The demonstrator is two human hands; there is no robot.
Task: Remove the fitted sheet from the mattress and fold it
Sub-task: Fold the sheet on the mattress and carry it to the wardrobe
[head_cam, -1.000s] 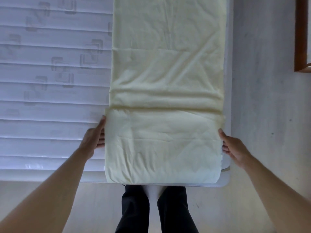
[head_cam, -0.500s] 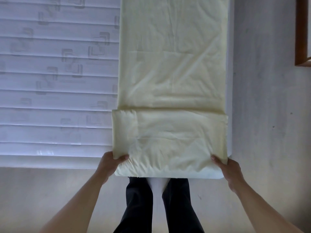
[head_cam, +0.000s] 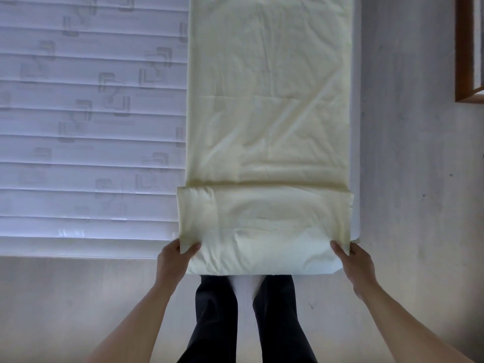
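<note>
The pale yellow fitted sheet (head_cam: pixel 267 106) lies as a long folded strip along the right side of the bare white mattress (head_cam: pixel 86 127). Its near end is doubled over into a thick band (head_cam: pixel 262 226) that overhangs the mattress's front edge. My left hand (head_cam: pixel 174 260) pinches the band's near left corner, thumb on top. My right hand (head_cam: pixel 353 260) grips the near right corner the same way. Both arms reach in from below.
Pale wood-look floor (head_cam: pixel 419 179) runs to the right of the mattress and in front of it. My dark trouser legs (head_cam: pixel 246 318) stand just below the sheet's near end. A brown wooden frame (head_cam: pixel 465 61) sits at the top right.
My hands moved from the sides of the strip back to its near corners. The near section now lies folded over into a shorter, thicker band. The view has shifted slightly.
</note>
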